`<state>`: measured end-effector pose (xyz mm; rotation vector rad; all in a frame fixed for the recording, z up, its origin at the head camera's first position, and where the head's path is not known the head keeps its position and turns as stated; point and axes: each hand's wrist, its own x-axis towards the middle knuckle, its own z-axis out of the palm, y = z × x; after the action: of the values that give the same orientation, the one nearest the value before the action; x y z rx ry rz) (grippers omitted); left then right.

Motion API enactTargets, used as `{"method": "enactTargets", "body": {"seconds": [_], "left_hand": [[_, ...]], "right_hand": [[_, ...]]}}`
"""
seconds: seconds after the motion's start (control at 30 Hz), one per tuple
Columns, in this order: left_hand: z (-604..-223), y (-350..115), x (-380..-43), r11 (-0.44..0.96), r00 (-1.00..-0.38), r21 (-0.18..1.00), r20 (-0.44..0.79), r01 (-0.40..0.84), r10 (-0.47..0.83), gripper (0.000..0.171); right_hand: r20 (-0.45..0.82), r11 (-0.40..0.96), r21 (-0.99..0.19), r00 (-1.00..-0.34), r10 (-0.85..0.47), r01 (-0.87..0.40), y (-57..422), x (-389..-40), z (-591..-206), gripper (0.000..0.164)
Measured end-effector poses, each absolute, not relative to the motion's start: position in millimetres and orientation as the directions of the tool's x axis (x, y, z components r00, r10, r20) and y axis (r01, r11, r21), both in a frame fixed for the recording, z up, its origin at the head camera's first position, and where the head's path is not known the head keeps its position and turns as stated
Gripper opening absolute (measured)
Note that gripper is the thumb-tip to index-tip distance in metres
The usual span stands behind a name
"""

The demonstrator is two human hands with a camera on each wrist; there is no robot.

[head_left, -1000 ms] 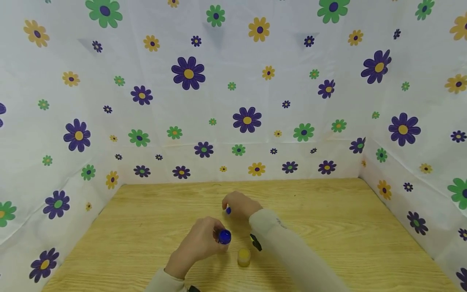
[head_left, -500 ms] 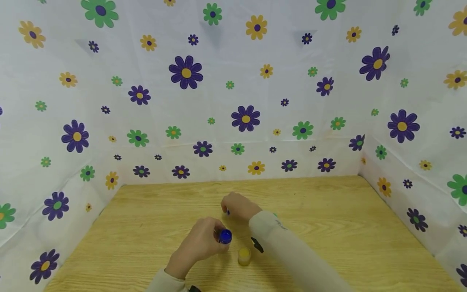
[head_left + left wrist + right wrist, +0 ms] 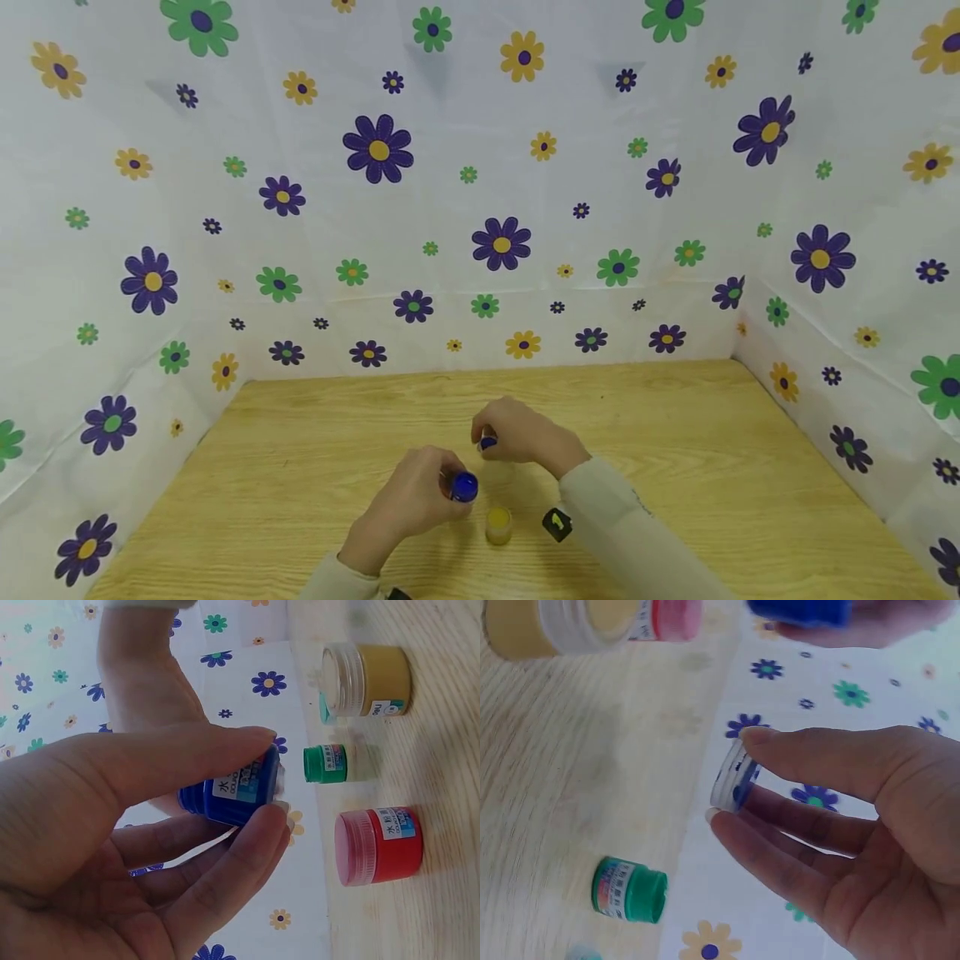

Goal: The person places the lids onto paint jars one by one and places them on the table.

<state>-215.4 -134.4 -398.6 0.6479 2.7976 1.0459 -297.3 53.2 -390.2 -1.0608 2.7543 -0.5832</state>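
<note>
My left hand [image 3: 408, 496] grips a small blue paint jar [image 3: 238, 787] between thumb and fingers, its mouth uncovered and blue paint showing in the head view. Farther forward and to the right, my right hand [image 3: 528, 431] pinches a round clear jar lid [image 3: 736, 776] by its edge. Blue paint is smeared on the lid's inner side. Lid and jar are apart, with a short gap between the hands. Just to the right of the left hand, a yellow paint jar [image 3: 498, 527] stands on the table.
In the left wrist view, an uncapped green paint jar [image 3: 328, 763] and a red paint jar [image 3: 390, 846] with its lid on stand on the wooden table [image 3: 315, 442]; the head view hides both. Flower-patterned white cloth [image 3: 450, 200] encloses the table's back and sides.
My right hand has shifted to the right with the lid, which now shows more of its blue-smeared side. The left hand and blue jar have stayed nearly still.
</note>
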Motion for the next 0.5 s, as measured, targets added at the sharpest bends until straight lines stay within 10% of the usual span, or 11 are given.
{"method": "enactTargets", "body": {"seconds": [0.5], "left_hand": [[-399.4, -129.4, -212.0, 0.662, -0.902, 0.649, 0.09, 0.374, 0.421, 0.021]], "right_hand": [[0.096, 0.619, -0.475, -0.736, -0.67, -0.626, 95.7, -255.4, -379.4, 0.018]]}}
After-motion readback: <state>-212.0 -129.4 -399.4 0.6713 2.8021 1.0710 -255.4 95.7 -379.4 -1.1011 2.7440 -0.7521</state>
